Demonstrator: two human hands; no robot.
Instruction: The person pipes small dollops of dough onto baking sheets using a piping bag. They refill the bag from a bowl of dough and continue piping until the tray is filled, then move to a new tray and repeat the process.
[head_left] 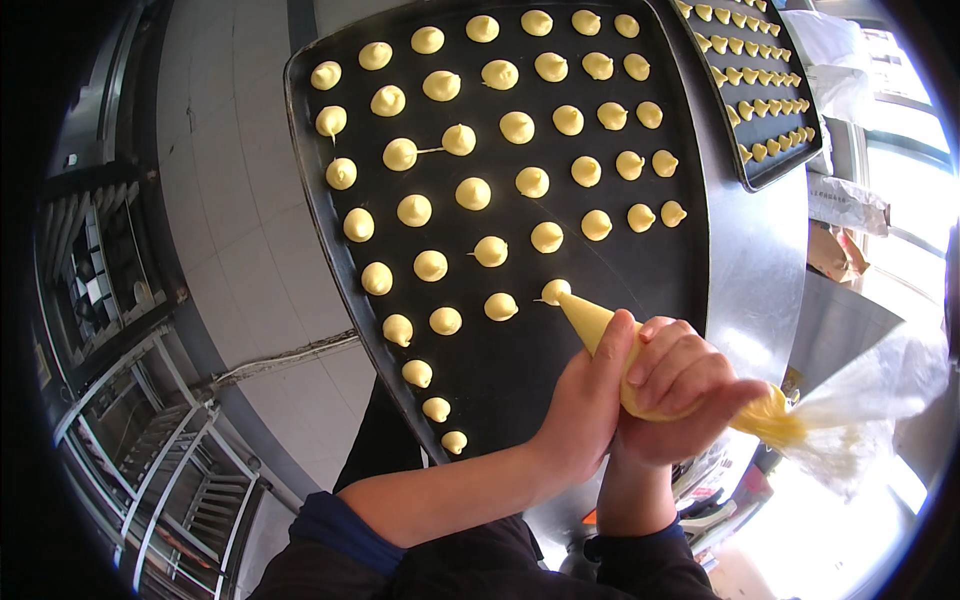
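Both my hands are closed round a clear piping bag full of pale yellow batter. My left hand grips it near the tapered end, thumb along its side. Higher up, my right hand wraps round the full part, and the loose, smeared plastic trails off to the right. The bag's tip touches a small batter mound on a dark baking tray. Rows of round mounds with peaked tops cover much of that tray. A thin string of batter joins one mound to its neighbour.
A second dark tray with rows of batter mounds lies at the far right on the metal worktop. Paper and plastic packages stand beyond it. At left are a metal rack and the tiled floor.
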